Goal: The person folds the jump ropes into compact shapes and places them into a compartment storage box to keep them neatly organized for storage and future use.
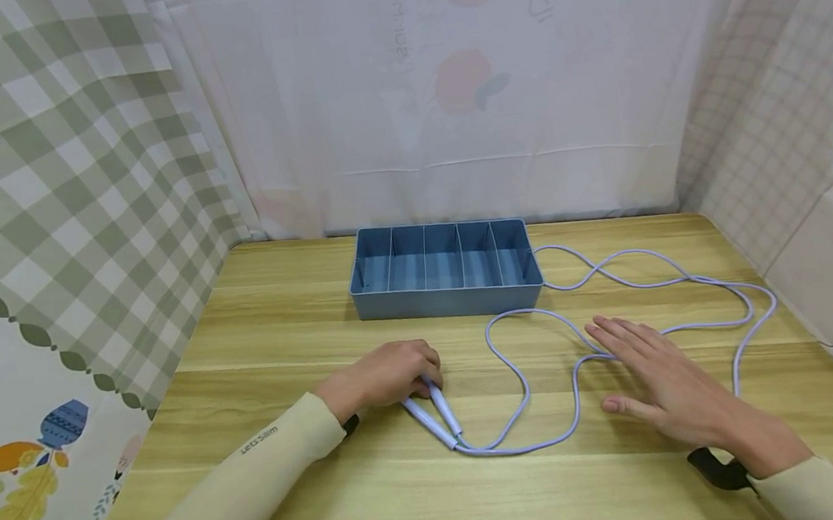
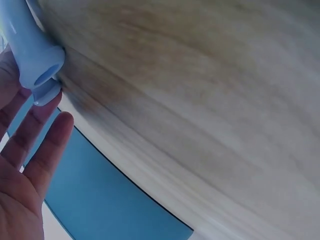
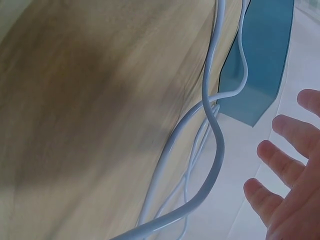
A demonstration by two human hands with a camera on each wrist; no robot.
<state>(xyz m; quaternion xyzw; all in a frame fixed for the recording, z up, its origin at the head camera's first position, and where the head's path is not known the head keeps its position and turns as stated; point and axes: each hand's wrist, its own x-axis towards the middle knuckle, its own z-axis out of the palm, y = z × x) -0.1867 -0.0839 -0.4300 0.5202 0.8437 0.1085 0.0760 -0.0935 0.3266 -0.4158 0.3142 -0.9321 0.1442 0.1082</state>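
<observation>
Just below the frame's centre, gripping both skipping-rope handles [image 1: 446,414] together in the curled fingers of the left hand [image 1: 395,371]. Right of centre, poised above the cord [image 1: 503,452] with straight, empty fingers on the right hand [image 1: 663,391] — touching or not, cannot tell. Seemingly gathered only at the handles — elsewhere left uncoiled across the desk [image 1: 280,332], reaching the right end of the blue box [image 1: 451,301] at upper centre.

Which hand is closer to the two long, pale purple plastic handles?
Left. The left hand holds the handles by their ends; the right hand is apart, to their right.
</observation>
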